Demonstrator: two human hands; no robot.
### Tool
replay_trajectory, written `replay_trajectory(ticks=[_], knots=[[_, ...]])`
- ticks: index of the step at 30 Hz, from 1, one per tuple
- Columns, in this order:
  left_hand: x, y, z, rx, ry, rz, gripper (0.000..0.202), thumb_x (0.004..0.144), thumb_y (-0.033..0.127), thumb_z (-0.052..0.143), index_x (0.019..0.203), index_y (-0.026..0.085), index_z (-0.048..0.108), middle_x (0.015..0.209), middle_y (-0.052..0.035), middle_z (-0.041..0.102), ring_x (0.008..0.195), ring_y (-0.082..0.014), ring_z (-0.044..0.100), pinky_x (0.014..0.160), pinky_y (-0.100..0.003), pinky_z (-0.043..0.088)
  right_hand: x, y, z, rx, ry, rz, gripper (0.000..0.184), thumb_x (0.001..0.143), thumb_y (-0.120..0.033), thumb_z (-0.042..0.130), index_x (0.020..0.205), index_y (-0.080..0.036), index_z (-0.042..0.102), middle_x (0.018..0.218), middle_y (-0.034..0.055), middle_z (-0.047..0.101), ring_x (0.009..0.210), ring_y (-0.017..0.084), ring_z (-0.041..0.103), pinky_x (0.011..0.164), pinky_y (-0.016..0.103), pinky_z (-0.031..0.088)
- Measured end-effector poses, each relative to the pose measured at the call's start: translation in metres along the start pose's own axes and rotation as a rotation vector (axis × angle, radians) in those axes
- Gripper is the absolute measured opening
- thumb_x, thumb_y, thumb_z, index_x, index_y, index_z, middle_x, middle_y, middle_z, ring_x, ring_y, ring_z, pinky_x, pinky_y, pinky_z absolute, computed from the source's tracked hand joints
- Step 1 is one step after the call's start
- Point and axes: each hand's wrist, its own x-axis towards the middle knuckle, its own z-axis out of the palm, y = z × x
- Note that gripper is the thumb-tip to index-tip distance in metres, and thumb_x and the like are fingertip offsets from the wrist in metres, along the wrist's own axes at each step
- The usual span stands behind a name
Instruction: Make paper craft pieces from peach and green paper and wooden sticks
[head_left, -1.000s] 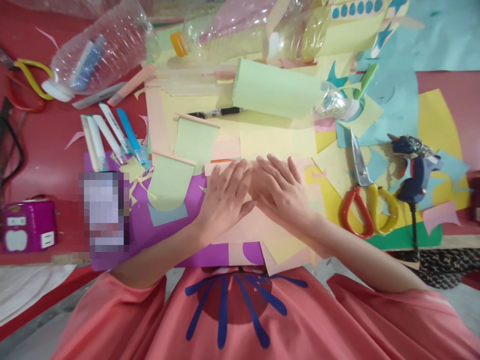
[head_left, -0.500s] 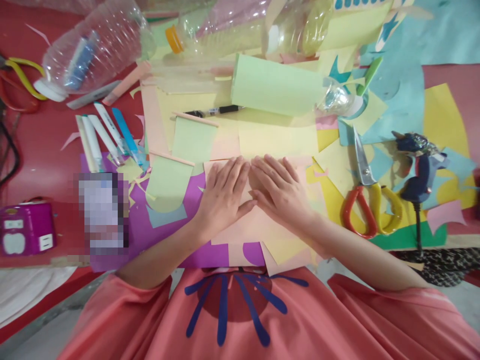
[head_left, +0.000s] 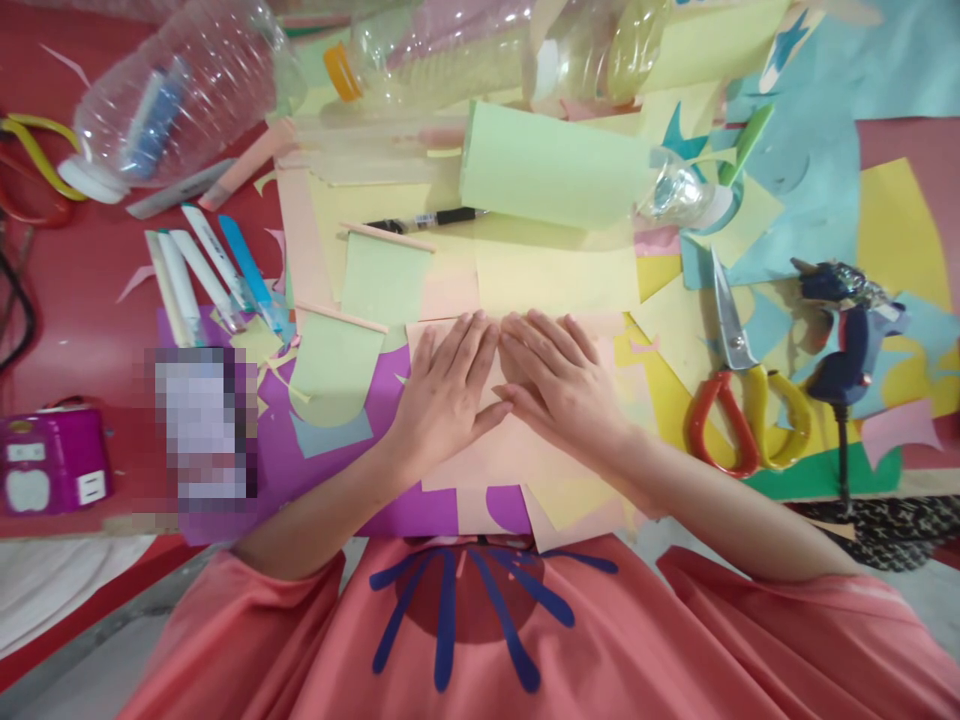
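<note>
My left hand (head_left: 448,378) lies flat, fingers stretched forward, on a pale peach sheet of paper (head_left: 480,455). Beside it my right hand (head_left: 553,372) rests flat on the same sheet, its thumb tip meeting the left thumb. Neither hand holds anything; part of the sheet is hidden beneath them. Just left of my left hand are two light green paper pieces (head_left: 337,362) with peach strips along their top edges. Ahead of the fingers lies a pale yellow sheet (head_left: 555,278), with a black pen (head_left: 427,220) beyond it.
Scissors with red and yellow handles (head_left: 739,400) and a blue glue gun (head_left: 851,345) are at right. Green paper wraps a plastic bottle (head_left: 551,165); a clear bottle (head_left: 195,95) lies back left. Markers (head_left: 195,270), a blurred phone-like object (head_left: 202,425) and a purple box (head_left: 54,458) sit at left.
Both hands stay pressed flat on the peach paper in the same place. The view has shifted very slightly; nothing was picked up or put down.
</note>
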Motion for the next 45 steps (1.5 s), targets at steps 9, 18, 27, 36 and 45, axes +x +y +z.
replay_trajectory(ticks=[9, 18, 27, 36, 45], knots=[[0.0, 0.001, 0.002, 0.046, -0.02, -0.002, 0.074, 0.098, 0.054, 0.024, 0.151, 0.002, 0.025, 0.155, -0.0253, 0.033, 0.148, -0.0328, 0.029, 0.118, -0.055, 0.024, 0.0, 0.0, 0.001, 0.01, -0.048, -0.003, 0.053, 0.099, -0.044, 0.038, 0.14, -0.013, 0.051, 0.145, 0.0126, 0.054, 0.139, 0.026, 0.045, 0.118, 0.048, 0.031], [0.002, 0.003, -0.002, 0.037, -0.059, -0.027, 0.075, 0.097, 0.053, 0.032, 0.151, 0.002, 0.024, 0.155, -0.0257, 0.032, 0.148, -0.0344, 0.029, 0.118, -0.057, 0.024, 0.002, -0.003, 0.0, 0.019, -0.006, -0.031, 0.044, 0.099, -0.029, 0.038, 0.136, -0.01, 0.054, 0.14, 0.0134, 0.058, 0.135, 0.023, 0.051, 0.115, 0.045, 0.038], [0.003, 0.004, -0.002, 0.04, -0.057, -0.031, 0.073, 0.097, 0.05, 0.035, 0.152, 0.004, 0.024, 0.155, -0.0243, 0.033, 0.147, -0.0347, 0.03, 0.117, -0.058, 0.025, 0.004, -0.006, 0.005, 0.043, 0.022, -0.064, 0.039, 0.097, -0.02, 0.038, 0.13, -0.006, 0.054, 0.139, 0.0173, 0.058, 0.133, 0.022, 0.053, 0.111, 0.044, 0.045], [0.003, 0.005, -0.006, 0.024, -0.031, -0.024, 0.068, 0.096, 0.047, 0.038, 0.149, 0.004, 0.031, 0.15, -0.0245, 0.043, 0.143, -0.0362, 0.037, 0.116, -0.058, 0.027, 0.005, -0.004, -0.001, 0.097, -0.067, -0.005, 0.046, 0.099, -0.031, 0.038, 0.138, -0.008, 0.047, 0.146, 0.0163, 0.052, 0.136, 0.025, 0.048, 0.111, 0.048, 0.044], [0.003, 0.007, -0.007, 0.063, -0.028, -0.012, 0.064, 0.097, 0.045, 0.037, 0.147, 0.006, 0.037, 0.152, -0.0224, 0.041, 0.142, -0.0376, 0.038, 0.113, -0.059, 0.031, 0.008, -0.005, -0.006, 0.043, -0.087, -0.023, 0.045, 0.101, -0.032, 0.035, 0.137, -0.008, 0.049, 0.145, 0.0146, 0.053, 0.135, 0.024, 0.048, 0.111, 0.044, 0.042]])
